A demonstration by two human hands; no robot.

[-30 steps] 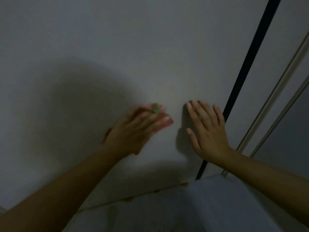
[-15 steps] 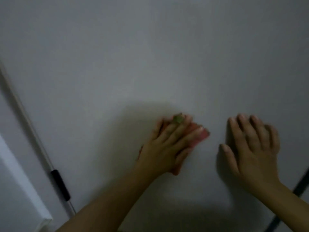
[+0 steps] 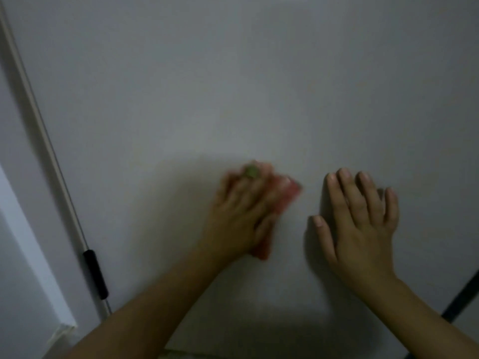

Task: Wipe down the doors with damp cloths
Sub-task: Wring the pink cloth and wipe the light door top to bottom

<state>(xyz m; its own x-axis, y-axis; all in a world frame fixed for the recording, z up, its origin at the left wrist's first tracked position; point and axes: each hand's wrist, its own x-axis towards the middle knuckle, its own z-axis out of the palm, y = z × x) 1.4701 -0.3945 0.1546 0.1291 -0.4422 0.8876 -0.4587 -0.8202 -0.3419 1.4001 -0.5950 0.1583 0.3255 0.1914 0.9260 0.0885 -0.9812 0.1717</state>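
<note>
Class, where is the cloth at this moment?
In the head view, the pink cloth lies lower centre, pressed to the door under the left hand, beside the right hand.

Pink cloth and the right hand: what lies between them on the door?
Only bare door separates the pink cloth under the left hand from the right hand, head view.

— What carries everything here?
— A plain pale door (image 3: 233, 86), dimly lit.
— What lies against it?
— A reddish cloth (image 3: 281, 200), blurred, pressed under the left hand (image 3: 241, 213). Just beside it, apart, the right hand (image 3: 360, 216) lies flat, fingers straight. A black hinge (image 3: 95, 273) sits at the door's left edge.
</note>
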